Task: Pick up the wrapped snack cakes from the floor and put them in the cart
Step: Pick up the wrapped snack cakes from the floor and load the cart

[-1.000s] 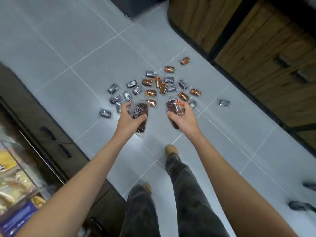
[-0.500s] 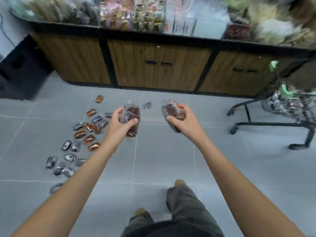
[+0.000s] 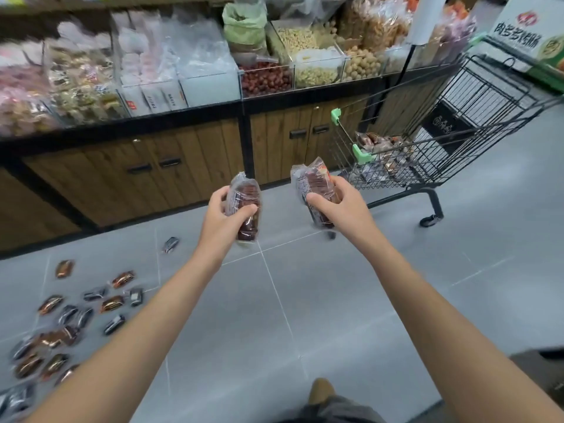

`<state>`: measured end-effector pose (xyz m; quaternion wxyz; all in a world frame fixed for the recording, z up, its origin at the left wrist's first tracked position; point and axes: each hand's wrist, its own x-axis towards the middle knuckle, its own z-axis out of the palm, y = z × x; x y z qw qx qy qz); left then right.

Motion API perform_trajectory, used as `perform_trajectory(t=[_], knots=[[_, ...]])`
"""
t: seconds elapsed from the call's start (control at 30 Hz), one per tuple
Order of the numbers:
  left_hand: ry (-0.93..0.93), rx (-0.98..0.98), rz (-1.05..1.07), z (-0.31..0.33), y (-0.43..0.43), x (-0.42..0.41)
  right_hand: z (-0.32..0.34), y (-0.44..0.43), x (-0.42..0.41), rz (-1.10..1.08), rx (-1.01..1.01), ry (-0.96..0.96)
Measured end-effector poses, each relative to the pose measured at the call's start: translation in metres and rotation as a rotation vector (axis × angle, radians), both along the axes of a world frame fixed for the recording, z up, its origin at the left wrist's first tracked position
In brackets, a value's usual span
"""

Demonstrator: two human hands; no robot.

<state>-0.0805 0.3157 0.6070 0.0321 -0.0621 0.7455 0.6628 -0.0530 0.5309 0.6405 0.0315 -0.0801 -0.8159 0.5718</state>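
Over the floor, left hand [image 3: 224, 215]: arm stretched forward, palm turned inward, fingers [image 3: 213, 196] curled behind the left pack [image 3: 245, 203] and thumb pressed across its front, so it has a firm hold.
Left pack: oblong dark-brown cake in clear, crinkly film with a crimped top end, held upright.
Right hand [image 3: 338, 206]: arm out level with the other, fingers wrapped round the right pack [image 3: 314, 184], thumb lying over its middle.
Right pack: same glossy film with white print and an orange-red patch, tilted with its top towards the left pack; the two are apart.
Cart [image 3: 476, 96]: black wire mesh with green plastic corner guards, on castors, up and right of the right-hand fingers and near them.
Packs in the cart [image 3: 384, 145]: a heap of shiny wrapped cakes on the mesh bottom.
Loose packs [image 3: 76, 315]: small, shiny, orange-brown and silver-black, scattered on the floor well down and left of the left-hand fingers; one lone pack [image 3: 171, 244] lies closer, just left of the left wrist.
Floor [image 3: 305, 300]: smooth grey tiles with thin pale joints.
Cabinet doors [image 3: 122, 178]: wood planks in black frames, beyond the fingers.
Bins [image 3: 262, 77]: clear plastic, holding nuts and red fruit, above the doors.
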Motion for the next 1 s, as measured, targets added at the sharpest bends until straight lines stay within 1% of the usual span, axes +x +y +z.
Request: perform_trajectory(t=[0.17, 0.3, 0.43, 0.57, 0.73, 0.8, 0.87, 1.0], knots=[[-0.018, 0.063, -0.054, -0.003, 0.117, -0.038, -0.006, 0.097, -0.035, -0.074, -0.04, -0.018], [-0.036, 0.072, -0.087, -0.007, 0.184, -0.069, -0.01, 0.154, -0.066, -0.109, -0.034, -0.032], [-0.069, 0.051, -0.124, -0.015, 0.228, -0.118, -0.021, 0.195, -0.108, -0.142, -0.038, -0.069], [-0.11, 0.057, -0.156, -0.033, 0.264, -0.188, -0.04, 0.231, -0.164, -0.188, -0.017, -0.104], [-0.141, 0.043, -0.267, -0.045, 0.313, -0.29, -0.057, 0.272, -0.248, -0.283, 0.015, -0.14], [-0.146, 0.033, -0.308, -0.048, 0.333, -0.327, -0.061, 0.288, -0.279, -0.287, 0.034, -0.173], [-0.154, 0.014, -0.353, -0.049, 0.354, -0.361, -0.061, 0.302, -0.304, -0.315, 0.065, -0.209], [-0.172, -0.031, -0.43, -0.05, 0.396, -0.414, -0.064, 0.338, -0.341, -0.395, 0.053, -0.22]])
